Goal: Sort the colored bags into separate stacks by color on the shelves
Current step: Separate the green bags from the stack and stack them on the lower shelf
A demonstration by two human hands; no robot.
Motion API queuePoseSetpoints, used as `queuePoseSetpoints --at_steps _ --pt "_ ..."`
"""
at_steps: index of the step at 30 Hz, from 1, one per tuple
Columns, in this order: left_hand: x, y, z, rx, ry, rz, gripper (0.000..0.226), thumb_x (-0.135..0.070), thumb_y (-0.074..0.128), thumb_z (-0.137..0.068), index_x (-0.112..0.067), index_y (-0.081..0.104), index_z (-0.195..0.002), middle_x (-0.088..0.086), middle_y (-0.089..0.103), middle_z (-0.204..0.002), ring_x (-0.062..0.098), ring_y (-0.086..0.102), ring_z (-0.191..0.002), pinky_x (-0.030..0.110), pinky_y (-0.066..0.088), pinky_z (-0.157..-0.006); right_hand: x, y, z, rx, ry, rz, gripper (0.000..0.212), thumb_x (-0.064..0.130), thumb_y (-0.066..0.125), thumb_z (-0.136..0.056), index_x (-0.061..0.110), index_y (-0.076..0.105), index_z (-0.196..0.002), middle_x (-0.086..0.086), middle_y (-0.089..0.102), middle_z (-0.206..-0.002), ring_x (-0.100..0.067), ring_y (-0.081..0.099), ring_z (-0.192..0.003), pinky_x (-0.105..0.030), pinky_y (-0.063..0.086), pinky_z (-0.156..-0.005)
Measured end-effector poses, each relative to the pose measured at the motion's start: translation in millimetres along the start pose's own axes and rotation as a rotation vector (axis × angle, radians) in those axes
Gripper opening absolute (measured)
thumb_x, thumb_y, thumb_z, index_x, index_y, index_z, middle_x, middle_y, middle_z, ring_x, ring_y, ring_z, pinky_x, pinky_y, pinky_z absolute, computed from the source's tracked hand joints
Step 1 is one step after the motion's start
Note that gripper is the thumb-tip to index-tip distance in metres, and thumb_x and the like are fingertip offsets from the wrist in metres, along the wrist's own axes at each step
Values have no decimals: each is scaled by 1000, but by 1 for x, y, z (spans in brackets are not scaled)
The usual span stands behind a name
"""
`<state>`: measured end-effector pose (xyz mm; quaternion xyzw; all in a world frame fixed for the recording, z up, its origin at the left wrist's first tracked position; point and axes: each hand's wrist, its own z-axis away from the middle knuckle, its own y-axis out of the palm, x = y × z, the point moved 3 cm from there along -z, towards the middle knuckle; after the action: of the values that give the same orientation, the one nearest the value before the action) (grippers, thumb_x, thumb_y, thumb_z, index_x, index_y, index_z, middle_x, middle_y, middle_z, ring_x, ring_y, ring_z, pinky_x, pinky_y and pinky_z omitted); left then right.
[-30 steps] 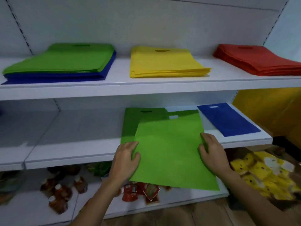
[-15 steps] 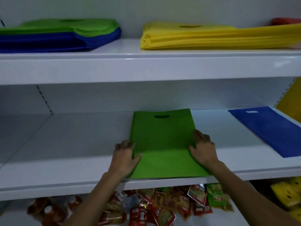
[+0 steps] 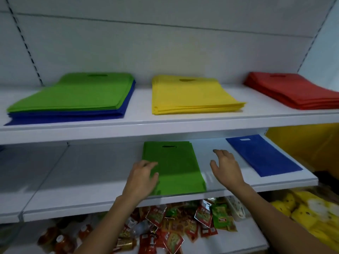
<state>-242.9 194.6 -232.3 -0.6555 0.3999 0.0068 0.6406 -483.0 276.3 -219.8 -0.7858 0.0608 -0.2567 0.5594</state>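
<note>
On upper shelf (image 3: pixel 143 107), L to R: green-over-blue pile (image 3: pixel 77 94), yellow stack (image 3: pixel 192 96), red stack (image 3: pixel 293 90). Yellow and red are one colour each w/ fairly square edges, so judged done. L pile is not: green layers sit on blue layers, two colours in one heap, so it is yet to be split.

Below, middle shelf (image 3: pixel 91 171) carries the new piles. The green bags (image 3: pixel 176 167) lie flat nr centre, handle slot toward back wall, front edge at shelf lip. Far corner shows more than one layer; count n/k. The blue bag (image 3: pixel 262 154) lies flat at R end, angled, well apart from the green; looks single.

Hands:
- left hand (image 3: pixel 141 178): grip apart, fingers relaxed, lying on L edge of the green bags, nothing pinched.
- right hand (image 3: pixel 225 167): grip apart, fingers spread, holding nothing, over bare shelf betw. green and blue. Touching shelf or not — can't tell.

Est. progress: early-to-mid. Bulk of green and nearly all blue sit up top in the mixed pile. To do: rest of green down onto green, then blue onto blue.

Bottom shelf: snack packets (image 3: pixel 174 226) — not task items.
</note>
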Motion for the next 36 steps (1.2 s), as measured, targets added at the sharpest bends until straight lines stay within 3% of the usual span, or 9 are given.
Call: queuePoseSetpoints --at_steps 4,8,14,19,23,29,36 --pt "-47 -47 36 -44 98 62 40 -25 50 -93 -22 46 -133 0 46 -129 14 37 -123 24 29 -103 16 -79 35 -101 -37 -62 44 16 48 -92 4 43 -134 -15 48 -134 -29 43 -123 -39 38 -98" --pt "-76 -97 52 -130 169 99 36 -22 52 -92 -21 50 -129 -2 47 -123 13 37 -121 21 29 -98 40 -143 47 -201 -94 -72 42 16 49 -91 6 46 -132 -12 53 -127 -28 49 -117 -39 43 -90" --pt "-66 -165 51 -283 209 81 32 -16 57 -88 -17 58 -121 -1 52 -118 15 42 -116 19 27 -95 106 -185 24 -358 -213 -129 38 14 51 -90 6 51 -127 -11 57 -121 -27 52 -112 -36 41 -90" --pt "-5 -216 21 -356 145 9 32 -22 56 -86 -17 62 -117 3 57 -116 21 46 -113 22 30 -92 179 -162 -18 -376 -279 -201 38 14 51 -90 7 51 -127 -9 59 -118 -25 53 -108 -31 40 -84" --pt "56 -252 -21 -373 68 -16 31 -15 61 -85 -15 63 -116 7 58 -115 23 48 -112 27 33 -94 234 -125 -61 -320 -308 -194 37 16 51 -90 7 50 -126 -9 59 -117 -26 54 -108 -34 42 -84" --pt "139 -297 -70 -451 -89 -18 26 -12 62 -84 -18 67 -109 12 59 -115 27 51 -109 29 36 -91 308 -67 -131 -150 -330 -174 21 10 55 -86 -1 56 -104 -21 62 -102 -35 57 -96 -38 41 -79" --pt "194 -295 -103 -424 -254 56 31 -24 65 -83 -18 65 -114 15 62 -111 27 59 -102 29 40 -87 332 -9 -167 -59 -7 -125 40 31 51 -93 -6 54 -108 -22 56 -113 -34 51 -108 -34 39 -87"
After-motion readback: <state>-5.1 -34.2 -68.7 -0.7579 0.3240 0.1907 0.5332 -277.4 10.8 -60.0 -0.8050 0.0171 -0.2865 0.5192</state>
